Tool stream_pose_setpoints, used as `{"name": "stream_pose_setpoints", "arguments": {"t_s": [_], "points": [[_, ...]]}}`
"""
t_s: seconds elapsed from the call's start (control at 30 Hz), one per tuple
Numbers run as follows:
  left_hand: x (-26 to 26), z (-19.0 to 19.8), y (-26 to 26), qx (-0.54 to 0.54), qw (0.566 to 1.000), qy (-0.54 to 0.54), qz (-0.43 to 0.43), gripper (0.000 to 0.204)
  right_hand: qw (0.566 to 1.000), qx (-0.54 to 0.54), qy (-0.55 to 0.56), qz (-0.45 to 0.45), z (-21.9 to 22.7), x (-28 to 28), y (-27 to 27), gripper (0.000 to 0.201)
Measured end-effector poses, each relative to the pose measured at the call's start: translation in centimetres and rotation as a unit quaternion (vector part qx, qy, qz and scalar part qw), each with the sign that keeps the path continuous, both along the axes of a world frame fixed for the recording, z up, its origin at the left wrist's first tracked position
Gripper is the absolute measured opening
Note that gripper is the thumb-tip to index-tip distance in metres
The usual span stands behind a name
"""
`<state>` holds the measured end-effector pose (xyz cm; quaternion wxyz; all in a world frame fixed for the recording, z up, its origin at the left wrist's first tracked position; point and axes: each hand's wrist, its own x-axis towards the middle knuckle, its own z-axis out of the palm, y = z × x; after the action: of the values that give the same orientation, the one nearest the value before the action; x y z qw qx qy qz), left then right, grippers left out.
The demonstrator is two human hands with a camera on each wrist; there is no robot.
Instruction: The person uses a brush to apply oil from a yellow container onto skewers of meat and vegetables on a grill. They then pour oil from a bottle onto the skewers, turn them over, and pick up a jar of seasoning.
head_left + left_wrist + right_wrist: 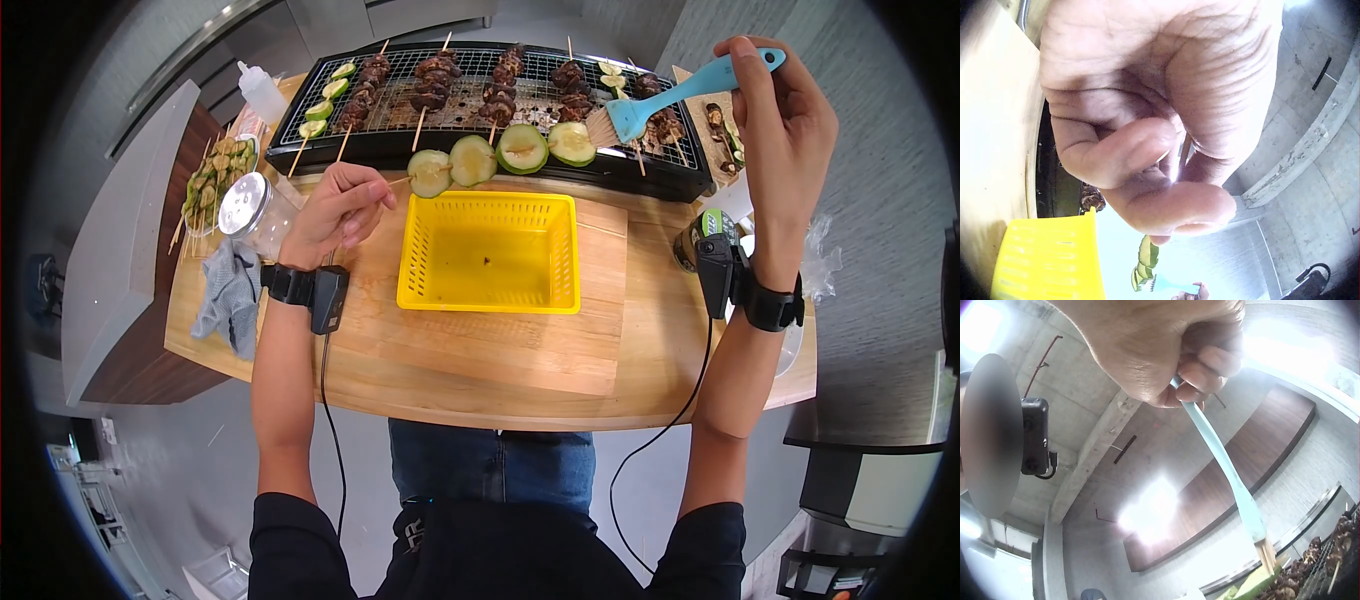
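Observation:
A skewer of several green-rimmed slices (472,160) is held up by its stick in my left hand (340,208), above the back edge of a yellow basket (490,298). In the left wrist view, the fingers of my left hand (1154,119) pinch the stick. My right hand (785,130) grips the handle of a light blue brush (690,88). The brush's bristles touch or nearly touch the slice at the skewer's right end. The right wrist view shows my right hand (1172,356) curled round the brush handle (1222,456), its bristles against a green slice (1255,584).
Behind the basket stands a long black grill (380,160) with several meat skewers and green slices. At the left are a jar (262,212), a grey cloth (228,295), a white bottle (262,92) and a plate of skewers (215,180). A can (700,235) stands at the right.

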<state>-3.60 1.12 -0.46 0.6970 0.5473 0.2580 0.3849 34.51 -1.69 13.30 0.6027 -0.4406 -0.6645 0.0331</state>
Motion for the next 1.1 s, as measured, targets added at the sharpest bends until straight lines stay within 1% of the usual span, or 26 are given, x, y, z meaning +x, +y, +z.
{"name": "stream_pose_setpoints", "arguments": {"t_s": [0.07, 0.3, 0.37, 0.6, 0.67, 0.73, 0.8, 0.97, 1.1], "points": [[-0.01, -0.02, 0.02, 0.000, 1.000, 0.000, 0.000, 0.023, 1.000, 0.005, 0.009, -0.011, 0.00, -0.24, -0.01, 0.022], [-0.14, -0.19, 0.17, 0.002, 1.000, -0.001, -0.002, 0.023, 1.000, 0.002, -0.003, -0.005, 0.01, 0.09, -0.02, 0.022], [-0.14, -0.18, 0.17, 0.003, 1.000, -0.001, -0.002, 0.023, 1.000, 0.010, -0.008, -0.019, 0.07, 0.06, -0.09, 0.022], [-0.02, 0.00, 0.08, 0.004, 1.000, 0.001, 0.000, 0.022, 1.000, 0.011, -0.011, -0.005, -0.03, 0.27, 0.05, 0.022], [0.00, -0.05, 0.05, 0.004, 1.000, 0.003, 0.003, 0.022, 1.000, 0.008, -0.006, -0.028, 0.13, 0.03, -0.15, 0.022], [0.06, -0.16, 0.03, 0.014, 1.000, 0.012, 0.014, 0.026, 1.000, 0.006, -0.001, -0.029, 0.31, -0.03, -0.31, 0.021], [-0.04, -0.12, 0.03, 0.007, 1.000, 0.007, 0.010, 0.024, 1.000, 0.004, 0.005, -0.029, 0.35, 0.02, -0.30, 0.021], [-0.13, -0.18, 0.11, 0.001, 1.000, 0.003, 0.005, 0.022, 0.999, -0.001, 0.039, 0.001, 0.38, 0.43, -0.22, 0.021], [-0.14, -0.18, 0.12, 0.003, 1.000, 0.000, 0.002, 0.023, 1.000, -0.001, 0.027, 0.003, 0.25, 0.50, -0.09, 0.020]]}}
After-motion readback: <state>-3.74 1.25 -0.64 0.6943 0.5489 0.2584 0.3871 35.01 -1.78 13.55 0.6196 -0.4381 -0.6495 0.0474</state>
